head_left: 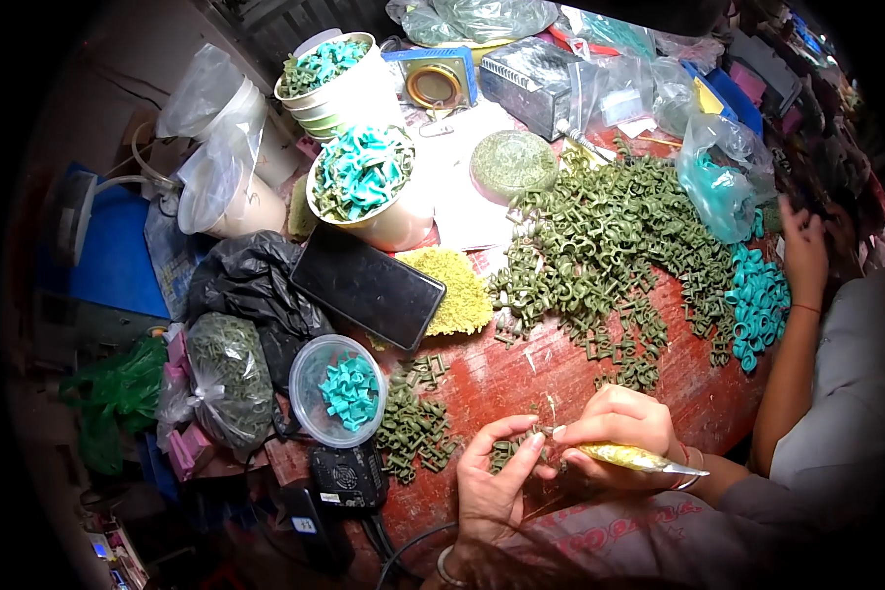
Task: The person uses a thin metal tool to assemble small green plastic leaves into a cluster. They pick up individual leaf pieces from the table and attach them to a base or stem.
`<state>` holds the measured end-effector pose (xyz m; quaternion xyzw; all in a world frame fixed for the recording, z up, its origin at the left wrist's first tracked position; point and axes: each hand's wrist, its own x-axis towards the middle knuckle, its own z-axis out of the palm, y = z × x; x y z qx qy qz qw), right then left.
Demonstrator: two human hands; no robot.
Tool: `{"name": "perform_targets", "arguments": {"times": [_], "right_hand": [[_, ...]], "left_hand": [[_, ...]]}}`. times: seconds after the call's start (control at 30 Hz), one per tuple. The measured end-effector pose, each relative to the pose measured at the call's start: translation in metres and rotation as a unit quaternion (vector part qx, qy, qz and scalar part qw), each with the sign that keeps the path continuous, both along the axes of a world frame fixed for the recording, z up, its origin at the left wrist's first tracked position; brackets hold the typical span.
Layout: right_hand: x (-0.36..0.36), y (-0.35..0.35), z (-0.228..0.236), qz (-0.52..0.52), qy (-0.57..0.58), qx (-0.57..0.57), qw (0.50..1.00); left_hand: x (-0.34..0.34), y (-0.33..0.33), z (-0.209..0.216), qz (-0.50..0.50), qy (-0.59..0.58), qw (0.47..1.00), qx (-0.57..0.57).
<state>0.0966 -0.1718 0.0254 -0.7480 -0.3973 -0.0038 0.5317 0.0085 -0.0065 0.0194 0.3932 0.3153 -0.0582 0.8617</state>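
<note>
My left hand (pixel 497 472) is at the front of the red table, thumb and forefinger pinching a small dark green piece (pixel 544 433). My right hand (pixel 619 425) meets it from the right, its fingertips at the same piece. A slim tool with a yellow handle (pixel 624 456) and a tapered metal end lies in my right hand, that end pointing right. What its other end touches is hidden by the fingers. Just beyond both hands spreads a large heap of small olive-green ring-like pieces (pixel 610 226); a smaller heap of green pieces (pixel 408 433) sits to the left.
A clear tub (pixel 298 393) holds turquoise pieces. Behind it are a black phone (pixel 369 285), a yellow sponge (pixel 462 295) and white buckets (pixel 388 228) of mixed pieces. Turquoise rings (pixel 757 305) lie at the right, near another person's arm (pixel 804 285). Cables (pixel 413 546) run along the front edge.
</note>
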Motion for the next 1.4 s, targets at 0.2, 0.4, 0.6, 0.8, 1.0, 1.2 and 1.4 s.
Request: {"name": "perform_targets", "arguments": {"times": [0.2,0.4,0.6,0.8,1.0,1.2,1.4], "right_hand": [[-0.001,0.001,-0.001,0.009,-0.027,-0.022,0.999],[-0.002,0.002,-0.003,0.011,-0.028,-0.027,0.999],[-0.002,-0.001,-0.001,0.03,-0.027,-0.052,0.998],[-0.003,0.0,0.001,0.027,-0.026,-0.049,0.998],[-0.003,-0.003,-0.002,0.038,-0.03,-0.043,0.998],[-0.002,0.001,-0.008,0.035,-0.053,-0.019,0.998],[-0.002,0.002,-0.002,-0.052,-0.047,0.003,0.998]], "left_hand": [[-0.003,0.0,-0.004,0.006,-0.009,1.0,-0.008],[-0.001,-0.002,-0.003,0.014,-0.019,1.0,0.013],[-0.002,-0.001,-0.005,-0.003,-0.038,0.999,0.023],[-0.002,-0.002,-0.005,0.002,-0.042,0.998,0.043],[-0.004,-0.002,-0.008,-0.009,-0.046,0.998,0.04],[-0.006,-0.001,-0.01,-0.001,-0.039,0.998,0.052],[-0.002,-0.002,-0.004,0.001,-0.02,0.999,0.031]]}}
